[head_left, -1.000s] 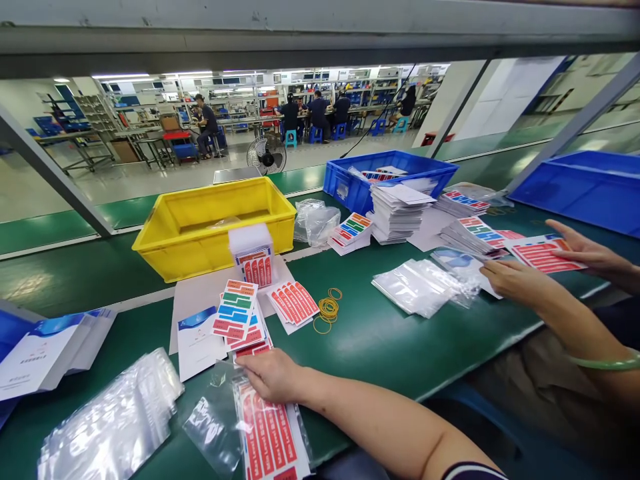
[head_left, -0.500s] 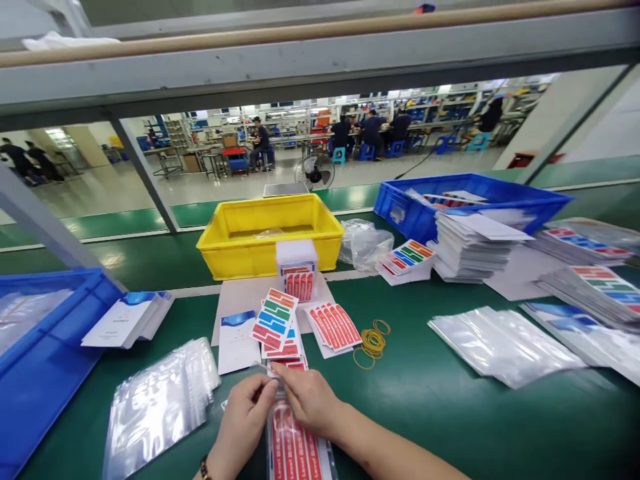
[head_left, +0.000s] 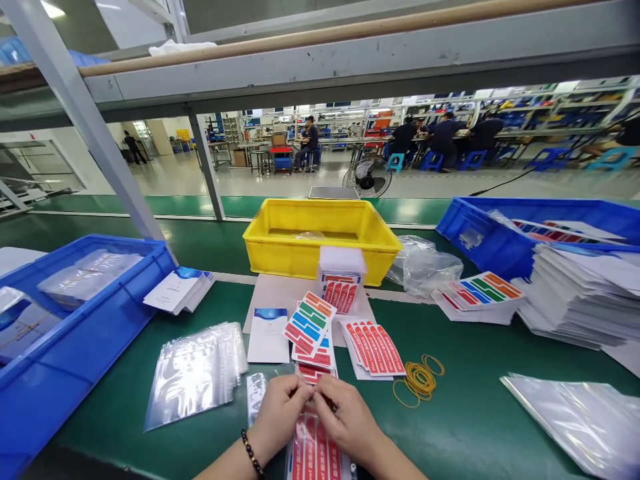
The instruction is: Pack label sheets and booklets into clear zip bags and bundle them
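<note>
A clear plastic bag (head_left: 299, 460) with a red-and-white label sheet (head_left: 320, 448) inside lies at the front edge of the table. My left hand (head_left: 277, 410) and my right hand (head_left: 347, 417) meet at its top edge, thumbs and fingertips pinched on the plastic. Just beyond my fingers, colourful label sheets (head_left: 310, 323) lie in an overlapping pile. A white booklet with a blue top (head_left: 268, 337) is beside them on the left, and a fan of red label sheets (head_left: 376, 348) on the right. Part of another clear bag (head_left: 255, 393) shows by my left hand.
Empty clear bags (head_left: 193, 373) lie left, more (head_left: 575, 413) right. Yellow rubber bands (head_left: 419, 381) sit nearby. At the back stand a yellow bin (head_left: 320, 260) and a blue bin (head_left: 480, 240); another blue bin (head_left: 115, 333) is left. Paper stacks (head_left: 575, 293) stand right.
My left hand has come in to join the right at the bag's top. The view has swung left, and the co-worker's hands have gone out of sight.
</note>
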A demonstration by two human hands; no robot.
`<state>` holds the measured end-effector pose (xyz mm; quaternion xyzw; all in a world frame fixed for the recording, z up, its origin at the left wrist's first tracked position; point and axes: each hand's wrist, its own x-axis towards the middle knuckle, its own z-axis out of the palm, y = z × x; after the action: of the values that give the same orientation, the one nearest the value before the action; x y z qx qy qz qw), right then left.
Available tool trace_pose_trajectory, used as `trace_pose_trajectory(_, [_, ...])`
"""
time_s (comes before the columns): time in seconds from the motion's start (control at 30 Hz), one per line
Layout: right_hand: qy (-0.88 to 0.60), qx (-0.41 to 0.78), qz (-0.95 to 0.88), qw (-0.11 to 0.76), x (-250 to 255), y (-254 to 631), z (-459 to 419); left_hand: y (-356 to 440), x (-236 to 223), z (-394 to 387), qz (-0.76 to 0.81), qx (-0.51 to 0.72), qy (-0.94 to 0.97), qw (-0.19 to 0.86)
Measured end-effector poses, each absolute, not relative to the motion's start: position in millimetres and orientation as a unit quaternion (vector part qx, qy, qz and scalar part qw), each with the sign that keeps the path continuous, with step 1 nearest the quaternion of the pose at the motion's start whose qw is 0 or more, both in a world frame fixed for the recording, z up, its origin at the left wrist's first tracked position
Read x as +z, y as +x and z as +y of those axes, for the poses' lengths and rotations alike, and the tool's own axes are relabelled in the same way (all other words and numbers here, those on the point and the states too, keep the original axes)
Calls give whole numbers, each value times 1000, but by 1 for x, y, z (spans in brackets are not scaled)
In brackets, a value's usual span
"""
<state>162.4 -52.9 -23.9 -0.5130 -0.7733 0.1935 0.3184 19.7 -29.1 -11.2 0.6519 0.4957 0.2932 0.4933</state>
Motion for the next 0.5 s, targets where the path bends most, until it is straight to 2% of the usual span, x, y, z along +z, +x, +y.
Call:
trace_pose_trajectory(0.23, [-558,46,-763,323,-31,154,-54,22,-9,-30,504,270,683,455])
trace_pose_trajectory(0.5, [-556,-74,-747,356,-27,162,-50,20,-7,-33,517,269,647,492])
